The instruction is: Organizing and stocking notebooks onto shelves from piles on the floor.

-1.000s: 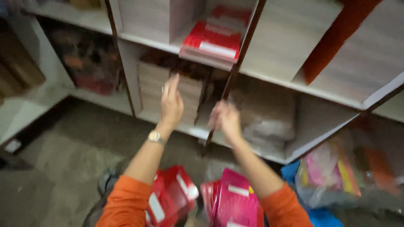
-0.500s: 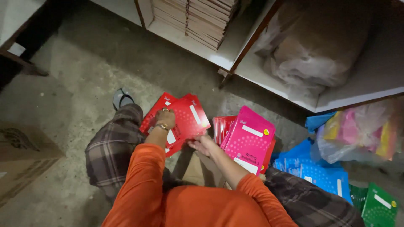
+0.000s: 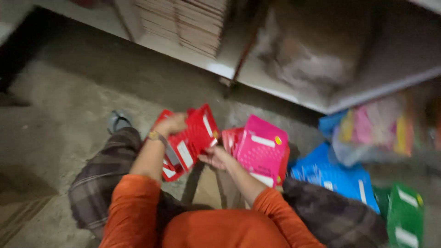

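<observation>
The person is sitting on a rough grey concrete floor [image 3: 64, 96], facing a pale low shelf [image 3: 294, 87] that is holding stacked brown books [image 3: 183, 23] and a blurred plastic-wrapped bundle [image 3: 303, 55]. Below that shelf, pink packets [image 3: 262, 149], blue packets [image 3: 330, 177] and green packets [image 3: 404, 220] are lying beside the knees. The left hand [image 3: 171, 125] is clamping the red packets [image 3: 190, 140] under the shelf edge, while the right hand [image 3: 218, 158] is resting on their lower corner, fingers loosely apart.

You have two hands at work: your left hand [image 3: 171, 125] on one red packet stack [image 3: 190, 138], your right hand [image 3: 216, 157] beside one pink packet stack [image 3: 262, 149].
</observation>
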